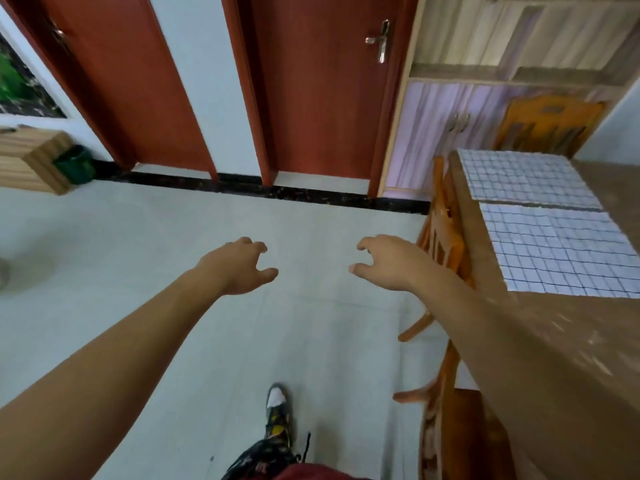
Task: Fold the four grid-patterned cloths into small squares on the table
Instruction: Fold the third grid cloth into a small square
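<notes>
My left hand [239,265] and right hand [384,263] hover loosely curled, empty. White grid-patterned cloths [554,251] lie end to end, lengthwise along the brown wooden table [620,188].

text: none legible | labels: none | view possibly too blurred
</notes>
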`<state>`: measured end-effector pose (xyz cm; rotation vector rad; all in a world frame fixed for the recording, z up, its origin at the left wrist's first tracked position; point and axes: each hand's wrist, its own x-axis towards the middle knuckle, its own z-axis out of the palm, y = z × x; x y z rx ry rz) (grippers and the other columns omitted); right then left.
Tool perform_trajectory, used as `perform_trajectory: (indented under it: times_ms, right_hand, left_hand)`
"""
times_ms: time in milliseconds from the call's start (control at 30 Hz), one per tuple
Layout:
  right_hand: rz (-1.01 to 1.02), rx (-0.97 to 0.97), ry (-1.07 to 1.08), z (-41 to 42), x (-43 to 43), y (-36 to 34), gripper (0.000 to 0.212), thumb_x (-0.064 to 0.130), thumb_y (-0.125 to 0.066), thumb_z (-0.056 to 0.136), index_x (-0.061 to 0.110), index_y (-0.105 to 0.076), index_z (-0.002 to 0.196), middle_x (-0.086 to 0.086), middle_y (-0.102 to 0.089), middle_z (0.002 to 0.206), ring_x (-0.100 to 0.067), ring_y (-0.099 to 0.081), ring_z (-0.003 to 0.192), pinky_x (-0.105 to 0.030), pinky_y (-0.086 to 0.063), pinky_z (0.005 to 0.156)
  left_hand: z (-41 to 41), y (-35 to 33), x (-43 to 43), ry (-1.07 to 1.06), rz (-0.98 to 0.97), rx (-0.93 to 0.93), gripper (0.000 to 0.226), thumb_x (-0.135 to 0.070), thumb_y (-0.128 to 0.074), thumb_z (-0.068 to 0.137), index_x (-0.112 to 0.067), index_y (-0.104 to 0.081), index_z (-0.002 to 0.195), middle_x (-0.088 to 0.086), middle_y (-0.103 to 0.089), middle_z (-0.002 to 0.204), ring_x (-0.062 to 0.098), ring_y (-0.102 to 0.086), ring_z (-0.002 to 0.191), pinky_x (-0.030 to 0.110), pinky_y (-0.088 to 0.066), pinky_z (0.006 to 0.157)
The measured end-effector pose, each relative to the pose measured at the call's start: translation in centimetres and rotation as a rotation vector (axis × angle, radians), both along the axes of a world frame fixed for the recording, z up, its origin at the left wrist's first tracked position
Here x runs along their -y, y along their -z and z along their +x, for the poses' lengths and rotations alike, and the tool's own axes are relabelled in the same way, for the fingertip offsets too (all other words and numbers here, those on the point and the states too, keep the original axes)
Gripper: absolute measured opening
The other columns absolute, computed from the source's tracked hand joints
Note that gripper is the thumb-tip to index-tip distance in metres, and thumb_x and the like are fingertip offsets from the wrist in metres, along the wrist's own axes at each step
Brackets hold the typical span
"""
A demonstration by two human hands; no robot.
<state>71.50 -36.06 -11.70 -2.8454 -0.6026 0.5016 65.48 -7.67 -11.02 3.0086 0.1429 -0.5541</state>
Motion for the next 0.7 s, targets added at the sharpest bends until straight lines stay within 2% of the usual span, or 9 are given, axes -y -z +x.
perform_trajectory:
  times_ms: [167, 267, 433, 500, 567, 600, 633, 700]
  right_hand:
    - [0.005, -0.013, 0.162, 8.1, 1.8, 0.6, 0.065, 0.06, -0.053, 0.096, 0.023, -0.046, 0.149, -0.004, -0.053, 0.147, -0.023, -0.064, 0.115, -0.039, -0.056, 0.095]
    - [-0.009, -0.013, 0.265, 13.9, 2.5, 1.0, 0.064, 0.062, -0.053, 0.095, 0.027, -0.045, 0.148, -0.002, -0.054, 0.147, -0.023, -0.062, 0.117, -0.033, -0.057, 0.086]
    - [-0.08, 0.074, 0.373, 22.3, 4.4, 0.2, 0.058, 0.062, -0.053, 0.095, 0.026, -0.055, 0.14, -0.001, -0.056, 0.146, -0.023, -0.052, 0.134, -0.04, -0.046, 0.107]
    - [-0.098, 0.085, 0.436, 24.9, 5.7, -0.1, 0.06, 0.068, -0.05, 0.091, 0.027, -0.06, 0.134, -0.001, -0.048, 0.153, -0.025, -0.045, 0.14, -0.041, -0.046, 0.107]
    - [-0.113, 0.095, 0.468, 26.5, 7.7, -0.3, 0.059, 0.068, -0.051, 0.088, 0.027, -0.065, 0.128, -0.001, -0.025, 0.167, -0.026, -0.03, 0.15, -0.044, -0.045, 0.108]
    - [-0.089, 0.079, 0.5, 26.8, 8.6, -0.5, 0.054, 0.063, -0.054, 0.089, 0.027, -0.066, 0.127, 0.002, -0.017, 0.169, -0.022, -0.034, 0.146, -0.041, -0.047, 0.104]
    - [-0.04, 0.053, 0.559, 27.2, 9.7, -0.5, 0.05, 0.057, -0.058, 0.091, 0.026, -0.063, 0.13, 0.005, -0.022, 0.166, -0.018, -0.046, 0.134, -0.036, -0.049, 0.094]
    - [0.014, -0.006, 0.711, 27.9, 12.1, -0.4, 0.053, 0.05, -0.059, 0.095, 0.029, -0.051, 0.142, 0.006, -0.052, 0.143, -0.017, -0.058, 0.112, -0.031, -0.046, 0.082]
  left_hand:
    - [12.1, 0.8, 1.4, 0.127, -0.034, 0.022, 0.071, -0.061, -0.052, 0.095, -0.022, -0.039, 0.152, 0.007, -0.045, 0.152, 0.03, -0.054, 0.129, 0.048, -0.048, 0.105]
    - [20.3, 1.4, 2.3, 0.223, -0.055, 0.042, 0.071, -0.061, -0.052, 0.095, -0.022, -0.038, 0.153, 0.007, -0.044, 0.152, 0.03, -0.053, 0.13, 0.049, -0.047, 0.106]
    - [33.3, 0.6, 4.9, 0.417, -0.098, 0.062, 0.073, -0.062, -0.053, 0.094, -0.022, -0.04, 0.153, 0.006, -0.043, 0.153, 0.029, -0.051, 0.132, 0.048, -0.046, 0.107]
    - [37.7, 0.1, 7.0, 0.511, -0.098, 0.082, 0.071, -0.061, -0.052, 0.095, -0.022, -0.04, 0.152, 0.006, -0.046, 0.149, 0.028, -0.053, 0.128, 0.045, -0.048, 0.104]
    - [41.2, -0.3, 9.9, 0.61, -0.103, 0.085, 0.069, -0.06, -0.051, 0.096, -0.022, -0.039, 0.153, 0.006, -0.048, 0.147, 0.028, -0.053, 0.128, 0.041, -0.047, 0.102]
    - [42.8, -0.4, 11.5, 0.658, -0.107, 0.077, 0.069, -0.059, -0.051, 0.097, -0.022, -0.038, 0.153, 0.006, -0.047, 0.147, 0.027, -0.052, 0.129, 0.04, -0.046, 0.101]
    - [44.3, -0.3, 13.2, 0.706, -0.115, 0.069, 0.069, -0.059, -0.05, 0.097, -0.022, -0.037, 0.154, 0.005, -0.046, 0.148, 0.026, -0.051, 0.13, 0.04, -0.045, 0.102]
    - [47.0, -0.1, 17.0, 0.794, -0.134, 0.057, 0.069, -0.058, -0.051, 0.098, -0.021, -0.036, 0.154, 0.005, -0.044, 0.15, 0.025, -0.048, 0.134, 0.041, -0.044, 0.105]
